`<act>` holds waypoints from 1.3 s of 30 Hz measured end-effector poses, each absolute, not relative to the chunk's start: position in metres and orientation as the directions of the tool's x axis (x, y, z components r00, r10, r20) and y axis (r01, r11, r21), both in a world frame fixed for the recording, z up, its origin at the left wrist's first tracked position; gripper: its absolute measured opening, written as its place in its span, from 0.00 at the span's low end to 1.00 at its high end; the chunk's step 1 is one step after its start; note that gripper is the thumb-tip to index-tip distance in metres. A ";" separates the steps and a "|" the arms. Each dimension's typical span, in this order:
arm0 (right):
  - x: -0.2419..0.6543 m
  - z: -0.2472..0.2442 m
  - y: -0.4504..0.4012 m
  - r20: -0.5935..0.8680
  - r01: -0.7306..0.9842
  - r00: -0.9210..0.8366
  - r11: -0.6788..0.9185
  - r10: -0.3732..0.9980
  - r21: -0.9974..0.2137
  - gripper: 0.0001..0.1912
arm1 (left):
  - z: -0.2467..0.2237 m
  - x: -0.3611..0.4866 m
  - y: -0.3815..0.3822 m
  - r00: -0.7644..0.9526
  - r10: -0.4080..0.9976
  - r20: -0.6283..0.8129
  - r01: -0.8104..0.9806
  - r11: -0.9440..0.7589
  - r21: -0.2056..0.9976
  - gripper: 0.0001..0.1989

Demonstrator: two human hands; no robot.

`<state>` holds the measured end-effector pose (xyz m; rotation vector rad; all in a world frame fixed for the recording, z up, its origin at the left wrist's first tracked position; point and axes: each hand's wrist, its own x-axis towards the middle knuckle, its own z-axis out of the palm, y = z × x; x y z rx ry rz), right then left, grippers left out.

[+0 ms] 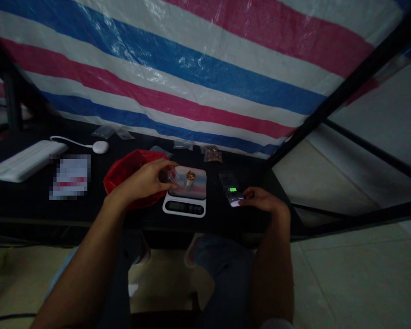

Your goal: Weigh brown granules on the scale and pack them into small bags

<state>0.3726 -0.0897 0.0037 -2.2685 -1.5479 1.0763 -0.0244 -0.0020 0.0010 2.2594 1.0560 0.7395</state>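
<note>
Head view: Two bare hands work over a black table (89, 212) backed by a striped plastic sheet (164, 98).
Scale: The white scale (185, 201) sits between the hands; no reading can be made out.
Progress: A small cup (189, 183) already stands loaded on the scale's plate, and one clear bag (213, 154) at the back contains brown bits; other bags (104, 131) lie flat, no filling visible, so the work looks partway along.
Cup: Brown pieces (191, 174) rise to its mouth.
Red bag: Open-topped beside the scale, the red bag (113, 172) lies partly behind the left forearm; its contents are too dark to tell.
Left hand: Thumb and fingers of the left hand (152, 177) curve apart around a clear round piece (173, 175), beside the cup; lid or vessel, unclear.
Right hand: Fingers of the right hand (263, 199), loosely bent, meet a small dark packet (235, 199); pinched or merely touched, one cannot tell.
</note>
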 end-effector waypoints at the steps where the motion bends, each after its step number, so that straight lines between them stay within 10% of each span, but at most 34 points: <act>1: 0.372 0.004 -0.090 -0.457 0.730 0.188 -0.435 0.869 -0.527 0.14 | 0.000 -0.025 -0.002 0.545 0.803 0.241 0.496 -0.540 0.680 0.32; 26: 0.364 0.014 -0.094 -0.425 0.753 0.261 -0.459 0.866 -0.471 0.15 | 0.012 -0.032 -0.008 0.241 0.886 0.396 0.336 -0.459 0.823 0.29; 33: 0.277 0.015 -0.065 0.143 0.730 -0.063 0.143 0.988 -0.668 0.19 | 0.004 -0.027 -0.002 0.312 0.887 0.341 0.325 -0.437 0.838 0.33; 39: 0.228 -0.008 -0.037 0.217 0.730 -0.231 0.316 0.949 -0.606 0.19 | -0.004 -0.030 0.003 0.367 0.880 0.302 0.425 -0.447 0.787 0.35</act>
